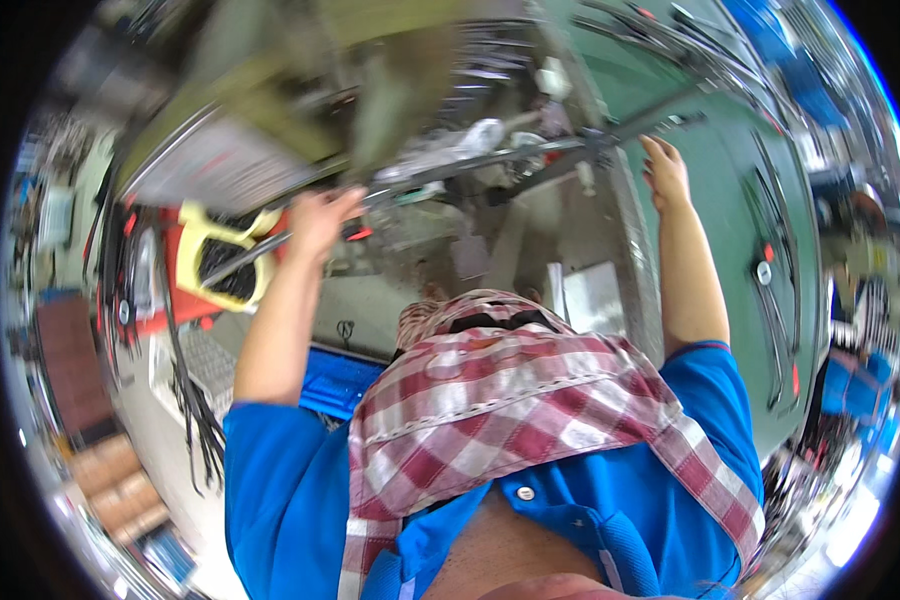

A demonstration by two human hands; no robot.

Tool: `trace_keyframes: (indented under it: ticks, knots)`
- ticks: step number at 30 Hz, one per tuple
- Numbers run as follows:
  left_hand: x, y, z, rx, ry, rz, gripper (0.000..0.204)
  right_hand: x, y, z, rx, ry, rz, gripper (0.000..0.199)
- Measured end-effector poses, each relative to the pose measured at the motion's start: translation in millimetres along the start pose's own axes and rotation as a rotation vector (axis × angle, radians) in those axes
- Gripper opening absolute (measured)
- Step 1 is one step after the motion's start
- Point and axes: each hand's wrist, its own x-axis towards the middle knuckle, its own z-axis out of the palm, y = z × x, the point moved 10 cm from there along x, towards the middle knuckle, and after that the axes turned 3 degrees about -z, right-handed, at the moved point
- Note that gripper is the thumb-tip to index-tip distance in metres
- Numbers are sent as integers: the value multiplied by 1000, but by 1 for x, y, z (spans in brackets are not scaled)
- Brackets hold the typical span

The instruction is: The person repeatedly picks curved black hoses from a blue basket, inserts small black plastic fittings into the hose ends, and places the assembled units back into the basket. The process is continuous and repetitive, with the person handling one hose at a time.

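My left hand [322, 222] is closed around a long, thin dark strip [470, 164], which slants up to the right across the gap between a machine and the green table. Its lower end reaches over a pale yellow frame [202, 250] on the left. My right hand [667, 172] is over the table's near-left edge, fingers apart and partly bent, just below the strip's far end. No contact shows between that hand and the strip. Beside it on the green table [705, 250] lie slim black blade-like pieces [770, 275] with red tips and a round pale part.
A large olive-coloured machine [240, 100], partly blurred, stands ahead on the left. More dark strips [670, 45] are piled at the table's far end. A blue crate [335, 382] is by my left elbow, and a bundle of black strips [198, 415] hangs further left. Cardboard boxes [118, 485] stand behind.
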Motion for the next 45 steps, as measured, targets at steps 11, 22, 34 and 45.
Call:
trace_keyframes:
  ticks: [11,22,34,45]
  knots:
    - [-7,-14,-139,447,274,348,34,-30,56,-165,-165,233,164,50]
    - [-63,-98,-59,904,359,242,30,52,79,-460,-1012,687,345,71]
    - [-40,120,218,975,-143,640,25,-7,90,-399,-1059,643,105,51]
    - [-101,158,458,817,-579,1240,43,-258,72,-249,-1184,468,-274,35]
